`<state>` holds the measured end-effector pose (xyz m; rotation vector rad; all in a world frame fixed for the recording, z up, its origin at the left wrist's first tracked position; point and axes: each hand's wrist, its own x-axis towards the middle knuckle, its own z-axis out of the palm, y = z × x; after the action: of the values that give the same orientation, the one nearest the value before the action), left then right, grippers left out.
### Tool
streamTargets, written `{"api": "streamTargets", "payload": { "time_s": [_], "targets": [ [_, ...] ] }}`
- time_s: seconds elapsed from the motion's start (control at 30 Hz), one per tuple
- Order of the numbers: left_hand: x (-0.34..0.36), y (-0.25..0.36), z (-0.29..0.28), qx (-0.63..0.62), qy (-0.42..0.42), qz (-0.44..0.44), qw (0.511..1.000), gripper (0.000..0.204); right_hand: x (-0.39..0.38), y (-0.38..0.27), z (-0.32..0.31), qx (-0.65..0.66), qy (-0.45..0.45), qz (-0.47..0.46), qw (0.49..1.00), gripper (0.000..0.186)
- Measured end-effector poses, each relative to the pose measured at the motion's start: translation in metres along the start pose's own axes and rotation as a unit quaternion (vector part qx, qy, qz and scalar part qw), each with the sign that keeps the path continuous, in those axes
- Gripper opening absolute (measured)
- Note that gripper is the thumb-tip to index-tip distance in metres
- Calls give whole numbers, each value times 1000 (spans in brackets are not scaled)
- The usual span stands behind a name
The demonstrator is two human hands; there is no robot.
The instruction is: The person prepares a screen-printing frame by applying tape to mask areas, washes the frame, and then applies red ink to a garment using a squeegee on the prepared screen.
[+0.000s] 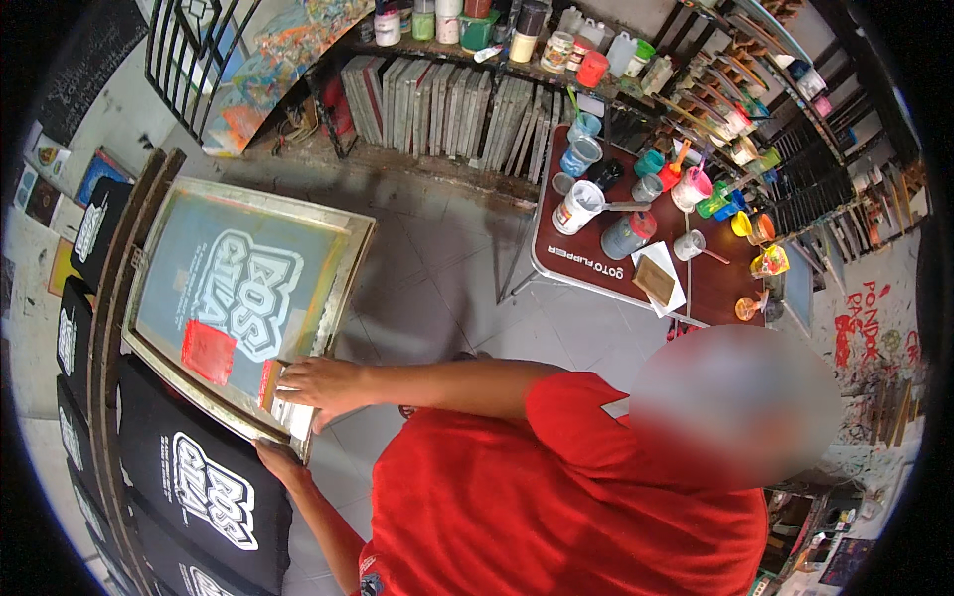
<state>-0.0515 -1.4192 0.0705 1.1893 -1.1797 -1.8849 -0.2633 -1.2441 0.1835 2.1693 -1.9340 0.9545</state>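
Neither of my own hands shows. A person in a red shirt [566, 487] stands close by, with both arms stretched to the left. That person's upper hand [323, 385] grips what looks like a squeegee at the near right corner of a framed printing screen [238, 273]. Their lower hand [279, 462] holds the frame's edge from below. White block lettering and a red patch [209, 351] show on the mesh. Just below the screen lies a black shirt [204, 477] with a white print. What is under the screen is hidden.
Several printed black shirts line a long wooden rail [109, 328] at the left. A brown folding table [586, 263] holds several paint tubs at the right. Screens [437, 104] stand in a row under a shelf at the back. Grey tiled floor [427, 258] lies between.
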Motion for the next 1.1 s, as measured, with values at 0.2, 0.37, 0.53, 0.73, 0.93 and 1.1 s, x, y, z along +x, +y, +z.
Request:
{"api": "streamTargets", "payload": {
  "time_s": [0.2,0.37,0.53,0.73,0.93,1.1],
  "targets": [
    [-56,3,11,-22,79,-101,992,84,-106,-8,-126,130,150,138,970,55],
    [-145,-93,25,78,158,-109,978,90,-274,-4,-252,86,270,416,864,38],
    [-230,-293,14,203,-24,-195,959,44,-474,46,-353,-37,472,478,740,21],
    [-265,-322,38,445,-249,-231,829,40,-644,106,-479,-210,455,556,663,26],
    [-202,-323,45,488,-361,-170,776,37,-695,182,-544,-284,356,570,684,26],
    [-188,-289,161,436,-225,-257,833,36,-753,276,-572,-333,240,620,668,33]
  ]
}}
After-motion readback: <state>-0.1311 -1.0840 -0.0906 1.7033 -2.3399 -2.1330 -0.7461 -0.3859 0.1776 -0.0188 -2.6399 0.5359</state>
